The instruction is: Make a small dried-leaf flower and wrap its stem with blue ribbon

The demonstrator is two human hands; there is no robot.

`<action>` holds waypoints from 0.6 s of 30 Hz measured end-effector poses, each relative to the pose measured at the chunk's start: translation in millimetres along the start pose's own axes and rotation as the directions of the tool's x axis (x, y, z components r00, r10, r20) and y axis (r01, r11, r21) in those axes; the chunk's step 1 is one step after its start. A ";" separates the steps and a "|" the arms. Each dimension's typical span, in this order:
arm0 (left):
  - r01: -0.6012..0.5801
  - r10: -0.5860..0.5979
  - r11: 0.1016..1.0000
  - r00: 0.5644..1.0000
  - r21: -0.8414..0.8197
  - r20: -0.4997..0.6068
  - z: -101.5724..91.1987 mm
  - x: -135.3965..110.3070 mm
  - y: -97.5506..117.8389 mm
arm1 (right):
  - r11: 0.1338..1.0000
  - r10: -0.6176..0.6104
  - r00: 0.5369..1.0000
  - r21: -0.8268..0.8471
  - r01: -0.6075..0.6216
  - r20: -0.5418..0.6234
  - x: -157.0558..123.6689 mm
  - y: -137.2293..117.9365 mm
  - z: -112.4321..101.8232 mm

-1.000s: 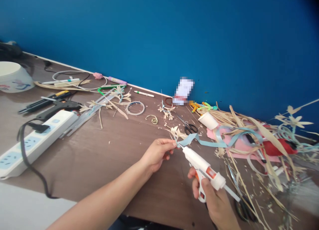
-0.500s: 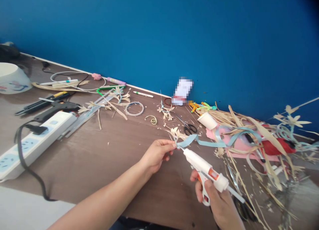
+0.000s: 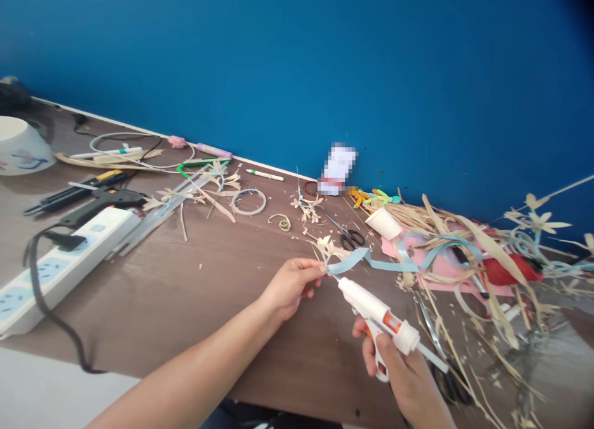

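My left hand (image 3: 294, 285) pinches the stem of a pale straw-like flower (image 3: 326, 245), whose petals stick up beyond the fingertips. A light blue ribbon (image 3: 390, 265) runs from that pinch to the right, into the pile of materials. Wrapped round the handle of a white glue gun (image 3: 371, 302) is my right hand (image 3: 399, 367), with fingers near the orange trigger. The gun's nozzle points up-left, close to the stem and ribbon; whether it touches them I cannot tell. A glue stick (image 3: 434, 358) pokes out of the gun's back end.
Left, a power strip (image 3: 69, 268) with a black plug lies beside a black glue gun (image 3: 104, 203). Scissors (image 3: 348, 233), a ribbon-like coil (image 3: 249, 202) and a paper cup (image 3: 384, 223) lie farther back. Dried strips (image 3: 499, 249) crowd the right. A blue wall (image 3: 278, 76) bounds the table.
The view has shifted very slightly. Both hands keep their holds, and the glue gun's nozzle stays close to the flower stem.
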State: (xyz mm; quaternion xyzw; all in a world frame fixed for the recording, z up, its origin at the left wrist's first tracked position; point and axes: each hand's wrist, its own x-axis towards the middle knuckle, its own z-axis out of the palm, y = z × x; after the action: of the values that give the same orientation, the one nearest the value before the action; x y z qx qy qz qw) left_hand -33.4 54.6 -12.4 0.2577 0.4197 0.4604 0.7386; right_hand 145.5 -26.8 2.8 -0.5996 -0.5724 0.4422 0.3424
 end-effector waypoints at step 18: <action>0.005 -0.006 1.000 0.999 0.023 0.051 -1.8 1.0 -1.4 | 0.999 -0.044 0.999 0.027 0.044 -0.006 5.9 -0.8 2.4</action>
State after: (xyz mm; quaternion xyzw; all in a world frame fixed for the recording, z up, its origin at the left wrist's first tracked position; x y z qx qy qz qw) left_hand -34.0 54.8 -14.8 0.2765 0.4065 0.4469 0.7474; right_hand 142.7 -21.2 1.9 -0.5833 -0.5786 0.4406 0.3618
